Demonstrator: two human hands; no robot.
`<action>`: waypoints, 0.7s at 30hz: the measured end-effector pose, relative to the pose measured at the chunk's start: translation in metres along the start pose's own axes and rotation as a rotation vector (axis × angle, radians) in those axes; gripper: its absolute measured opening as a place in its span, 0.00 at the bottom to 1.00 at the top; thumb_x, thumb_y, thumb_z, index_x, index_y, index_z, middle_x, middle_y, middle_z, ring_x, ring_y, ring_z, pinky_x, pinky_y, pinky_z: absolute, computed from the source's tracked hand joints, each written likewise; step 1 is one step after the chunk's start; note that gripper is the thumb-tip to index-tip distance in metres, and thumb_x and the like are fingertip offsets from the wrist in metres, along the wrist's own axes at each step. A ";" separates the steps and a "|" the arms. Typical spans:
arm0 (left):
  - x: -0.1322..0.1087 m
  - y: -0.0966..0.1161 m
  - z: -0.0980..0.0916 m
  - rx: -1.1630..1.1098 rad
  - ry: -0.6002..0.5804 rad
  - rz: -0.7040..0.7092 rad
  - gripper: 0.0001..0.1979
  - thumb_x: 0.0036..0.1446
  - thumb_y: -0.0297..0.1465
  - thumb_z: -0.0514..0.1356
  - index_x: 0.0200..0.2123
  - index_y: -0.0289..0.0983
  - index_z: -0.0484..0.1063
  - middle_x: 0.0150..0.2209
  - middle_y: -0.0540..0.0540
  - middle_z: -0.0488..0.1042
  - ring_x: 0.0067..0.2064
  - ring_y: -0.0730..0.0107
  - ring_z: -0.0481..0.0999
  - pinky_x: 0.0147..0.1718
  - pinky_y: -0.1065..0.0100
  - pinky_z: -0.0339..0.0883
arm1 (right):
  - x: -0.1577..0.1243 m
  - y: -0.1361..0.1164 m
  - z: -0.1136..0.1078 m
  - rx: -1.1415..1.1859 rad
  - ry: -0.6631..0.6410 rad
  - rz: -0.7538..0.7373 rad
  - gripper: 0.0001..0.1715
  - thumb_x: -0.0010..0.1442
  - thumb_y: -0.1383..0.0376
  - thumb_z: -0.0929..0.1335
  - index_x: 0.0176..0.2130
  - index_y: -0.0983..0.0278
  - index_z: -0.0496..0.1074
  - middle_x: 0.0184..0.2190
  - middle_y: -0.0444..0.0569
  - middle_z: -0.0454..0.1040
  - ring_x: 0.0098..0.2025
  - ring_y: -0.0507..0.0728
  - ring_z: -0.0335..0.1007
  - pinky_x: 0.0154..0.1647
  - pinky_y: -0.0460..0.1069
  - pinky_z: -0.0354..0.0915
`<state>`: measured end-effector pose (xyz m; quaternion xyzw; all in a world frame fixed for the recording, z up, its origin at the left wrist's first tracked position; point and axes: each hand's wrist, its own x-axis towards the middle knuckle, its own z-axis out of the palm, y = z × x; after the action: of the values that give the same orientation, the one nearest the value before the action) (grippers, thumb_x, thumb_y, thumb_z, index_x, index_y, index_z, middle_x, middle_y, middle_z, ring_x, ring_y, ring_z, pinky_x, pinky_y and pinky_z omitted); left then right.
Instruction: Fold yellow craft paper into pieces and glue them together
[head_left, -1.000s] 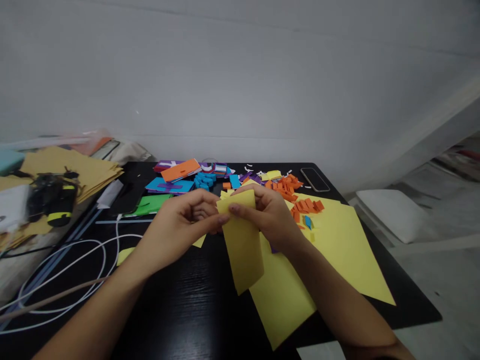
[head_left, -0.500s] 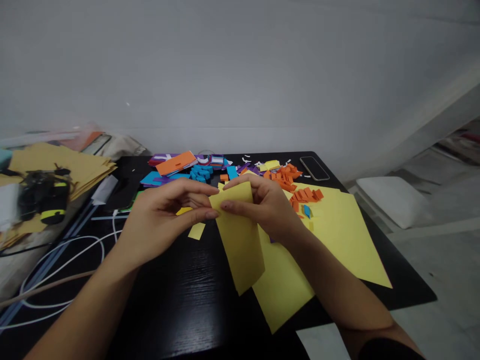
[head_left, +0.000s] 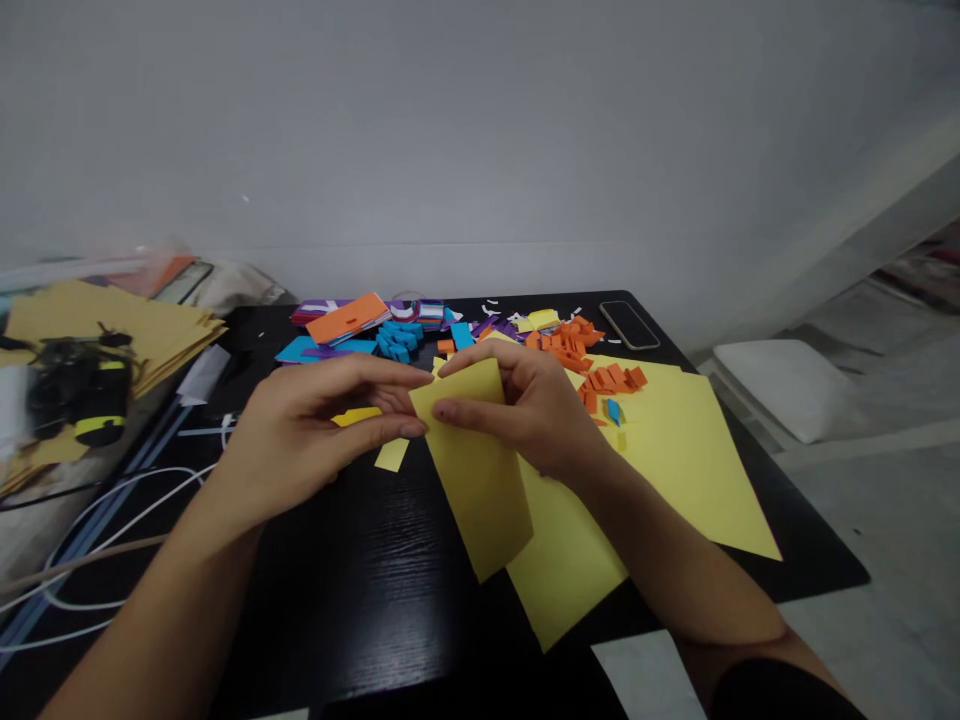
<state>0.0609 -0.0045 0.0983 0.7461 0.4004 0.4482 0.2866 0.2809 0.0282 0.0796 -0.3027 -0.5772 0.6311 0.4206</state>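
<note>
A yellow paper strip (head_left: 480, 480) hangs from both my hands above the black table (head_left: 360, 600). My left hand (head_left: 315, 430) pinches its top left corner between thumb and fingers. My right hand (head_left: 525, 405) grips the top edge from the right, fingers curled over it. Under the strip lies a large yellow sheet (head_left: 675, 470). Small yellow scraps (head_left: 392, 455) lie just below my left hand.
Orange paper bits (head_left: 592, 365), blue bits (head_left: 397, 340) and coloured card pieces (head_left: 346, 318) lie at the table's back. A phone (head_left: 629, 324) sits at the back right. White cables (head_left: 112, 520), brown envelopes (head_left: 112, 330) and a black-and-yellow device (head_left: 90, 390) are on the left.
Both hands and the strip stay together; the view has tilted so the table contents sit slightly higher. A small yellow scrap now shows beside my left hand's fingers.
</note>
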 end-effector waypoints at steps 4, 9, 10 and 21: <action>0.001 0.001 -0.002 0.066 -0.013 0.042 0.14 0.56 0.25 0.71 0.46 0.42 0.82 0.33 0.53 0.83 0.34 0.75 0.81 0.37 0.75 0.76 | 0.000 0.000 0.000 -0.029 0.003 -0.005 0.21 0.50 0.58 0.81 0.41 0.59 0.77 0.33 0.44 0.79 0.33 0.54 0.77 0.30 0.47 0.71; 0.003 0.001 -0.004 0.129 -0.029 0.079 0.14 0.56 0.25 0.72 0.46 0.43 0.82 0.34 0.53 0.84 0.34 0.75 0.80 0.37 0.75 0.74 | 0.000 0.000 0.000 -0.027 -0.008 0.007 0.20 0.50 0.57 0.81 0.40 0.59 0.77 0.31 0.43 0.78 0.32 0.54 0.76 0.29 0.47 0.70; 0.003 0.000 -0.005 0.139 -0.032 0.086 0.14 0.56 0.26 0.72 0.46 0.43 0.82 0.34 0.52 0.84 0.33 0.75 0.80 0.37 0.74 0.75 | 0.000 0.000 0.001 -0.031 -0.005 0.010 0.21 0.49 0.57 0.81 0.40 0.59 0.76 0.31 0.43 0.78 0.32 0.54 0.76 0.29 0.48 0.70; 0.002 -0.001 -0.005 0.211 -0.038 0.140 0.12 0.57 0.28 0.72 0.46 0.42 0.82 0.36 0.51 0.85 0.35 0.75 0.81 0.38 0.75 0.74 | -0.001 0.001 0.001 -0.014 -0.004 0.006 0.21 0.49 0.57 0.82 0.40 0.58 0.76 0.32 0.43 0.79 0.32 0.54 0.77 0.28 0.47 0.71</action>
<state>0.0566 -0.0016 0.1009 0.8065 0.3867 0.4085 0.1821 0.2803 0.0265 0.0783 -0.3060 -0.5817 0.6287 0.4155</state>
